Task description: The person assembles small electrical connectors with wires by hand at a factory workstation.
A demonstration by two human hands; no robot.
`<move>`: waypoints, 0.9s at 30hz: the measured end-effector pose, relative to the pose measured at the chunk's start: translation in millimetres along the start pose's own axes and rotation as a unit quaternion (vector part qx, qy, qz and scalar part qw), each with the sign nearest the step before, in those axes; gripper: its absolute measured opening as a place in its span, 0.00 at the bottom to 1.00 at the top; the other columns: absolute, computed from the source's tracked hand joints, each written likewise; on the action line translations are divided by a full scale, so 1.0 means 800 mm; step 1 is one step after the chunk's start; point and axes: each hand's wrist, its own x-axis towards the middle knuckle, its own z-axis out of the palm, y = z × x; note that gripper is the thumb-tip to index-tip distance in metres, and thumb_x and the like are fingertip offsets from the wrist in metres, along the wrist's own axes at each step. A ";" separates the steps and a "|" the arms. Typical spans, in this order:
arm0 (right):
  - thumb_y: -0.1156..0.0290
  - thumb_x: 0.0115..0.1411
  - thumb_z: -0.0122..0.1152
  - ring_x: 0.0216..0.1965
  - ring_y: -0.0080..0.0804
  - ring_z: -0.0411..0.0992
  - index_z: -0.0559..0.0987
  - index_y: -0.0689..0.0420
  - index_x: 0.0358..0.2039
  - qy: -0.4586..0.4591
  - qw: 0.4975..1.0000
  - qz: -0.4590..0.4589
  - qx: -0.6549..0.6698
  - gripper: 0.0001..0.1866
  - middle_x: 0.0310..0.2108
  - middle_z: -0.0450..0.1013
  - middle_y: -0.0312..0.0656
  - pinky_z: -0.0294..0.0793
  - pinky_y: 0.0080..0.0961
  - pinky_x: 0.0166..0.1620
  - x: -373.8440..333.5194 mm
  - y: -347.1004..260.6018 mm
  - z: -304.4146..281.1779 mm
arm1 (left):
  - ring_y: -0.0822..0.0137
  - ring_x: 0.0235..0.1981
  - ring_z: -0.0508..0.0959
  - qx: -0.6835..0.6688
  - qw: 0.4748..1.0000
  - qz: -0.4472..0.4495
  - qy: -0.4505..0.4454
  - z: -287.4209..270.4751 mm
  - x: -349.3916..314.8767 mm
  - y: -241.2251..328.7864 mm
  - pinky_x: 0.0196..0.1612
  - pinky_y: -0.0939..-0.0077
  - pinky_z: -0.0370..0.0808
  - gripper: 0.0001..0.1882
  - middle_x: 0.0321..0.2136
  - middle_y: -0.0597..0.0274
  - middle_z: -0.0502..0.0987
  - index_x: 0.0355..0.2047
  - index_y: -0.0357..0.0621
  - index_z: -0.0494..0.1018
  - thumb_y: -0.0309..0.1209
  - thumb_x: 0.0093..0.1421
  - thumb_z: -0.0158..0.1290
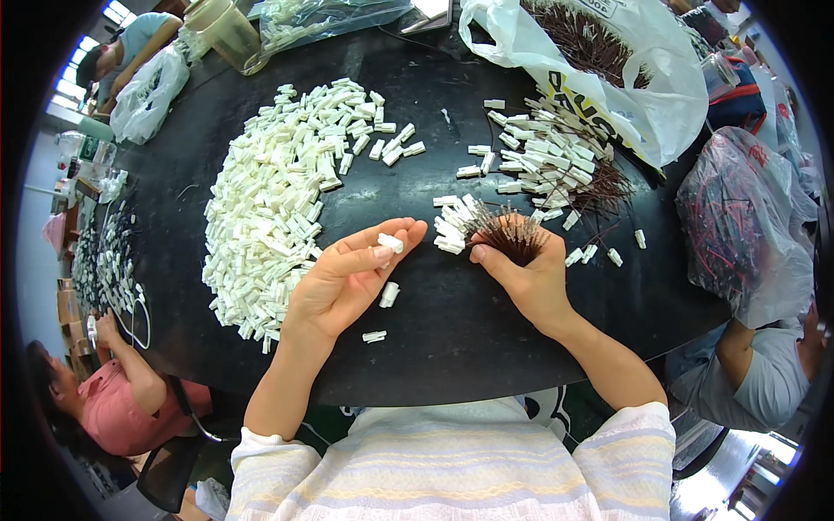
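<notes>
Between the thumb and fingers of my left hand [343, 278] is a small white plastic connector housing [390, 243]. My right hand [532, 282] grips a bundle of dark brown wires [512, 236] with metal terminals on their upturned ends. Several of the bundle's wires end in white housings [452, 227], which fan out toward my left hand. The two hands are apart, side by side above the black table [434, 356]. Two loose housings [389, 295] lie on the tabletop just below my left hand.
A large heap of white housings [269, 208] spreads on the left. Wires with housings fitted [556, 156] are piled at the right, below a white plastic bag [660, 104] of brown wires. A clear bag [738, 226] sits at the right edge. Other people [130, 391] sit around.
</notes>
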 end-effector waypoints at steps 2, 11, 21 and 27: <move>0.81 0.50 0.56 0.27 0.14 0.67 0.74 0.65 0.29 -0.001 1.000 0.003 -0.002 0.04 0.26 0.72 0.34 0.66 0.12 0.31 -0.001 -0.001 0.003 | 0.59 0.54 0.61 0.022 1.000 0.015 -0.001 0.000 0.001 -0.002 0.55 0.77 0.62 0.17 0.42 0.46 0.68 0.43 0.25 0.64 0.16 0.52 0.47; 0.82 0.48 0.57 0.25 0.12 0.64 0.74 0.65 0.27 -0.059 0.994 -0.049 -0.074 0.04 0.23 0.69 0.32 0.62 0.11 0.28 -0.004 0.004 0.004 | 0.75 0.27 0.71 0.135 0.987 0.083 -0.003 -0.002 0.000 -0.011 0.29 0.85 0.67 0.12 0.30 0.54 0.75 0.40 0.31 0.70 0.24 0.56 0.49; 0.81 0.45 0.59 0.20 0.19 0.64 0.74 0.64 0.27 -0.064 0.979 -0.132 -0.140 0.07 0.21 0.68 0.38 0.62 0.16 0.23 -0.001 0.005 0.002 | 0.83 0.16 0.60 0.333 0.928 0.165 0.032 0.015 -0.003 -0.019 0.17 0.90 0.53 0.08 0.24 0.60 0.74 0.32 0.33 0.69 0.22 0.52 0.53; 0.81 0.45 0.59 0.20 0.21 0.66 0.74 0.64 0.28 -0.073 0.973 -0.151 -0.159 0.07 0.22 0.69 0.39 0.63 0.17 0.22 -0.001 0.003 0.002 | 0.83 0.19 0.65 0.381 0.907 0.170 0.047 0.015 -0.005 -0.018 0.21 0.91 0.59 0.08 0.23 0.63 0.74 0.32 0.34 0.72 0.24 0.51 0.54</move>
